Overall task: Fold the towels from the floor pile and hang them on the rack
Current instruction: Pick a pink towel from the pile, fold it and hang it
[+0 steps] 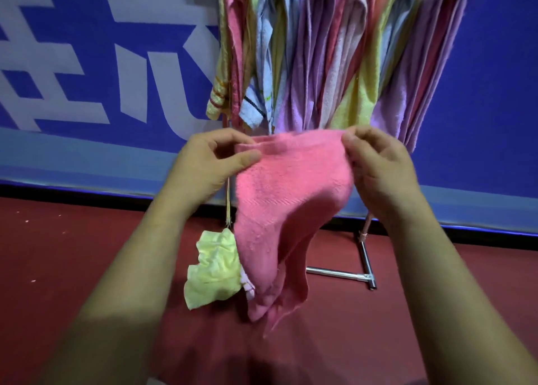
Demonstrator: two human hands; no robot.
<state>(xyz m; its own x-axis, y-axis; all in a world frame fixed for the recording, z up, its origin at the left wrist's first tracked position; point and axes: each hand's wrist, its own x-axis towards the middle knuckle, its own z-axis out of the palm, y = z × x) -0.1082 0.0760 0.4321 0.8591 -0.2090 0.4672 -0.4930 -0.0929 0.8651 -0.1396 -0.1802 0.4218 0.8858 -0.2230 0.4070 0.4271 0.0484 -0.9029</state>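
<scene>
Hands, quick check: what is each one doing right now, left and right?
Left hand: pinches the top left corner of the pink towel.
Right hand: pinches the towel's top right corner.

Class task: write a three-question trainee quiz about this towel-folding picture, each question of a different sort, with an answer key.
1. True or false: the left hand and right hand both hold the pink towel.
2. The crumpled towel on the floor is: A blue, B yellow, C purple.
3. Is the pink towel hanging on the rack yet?
Key: 1 true; 2 B; 3 no.
</scene>
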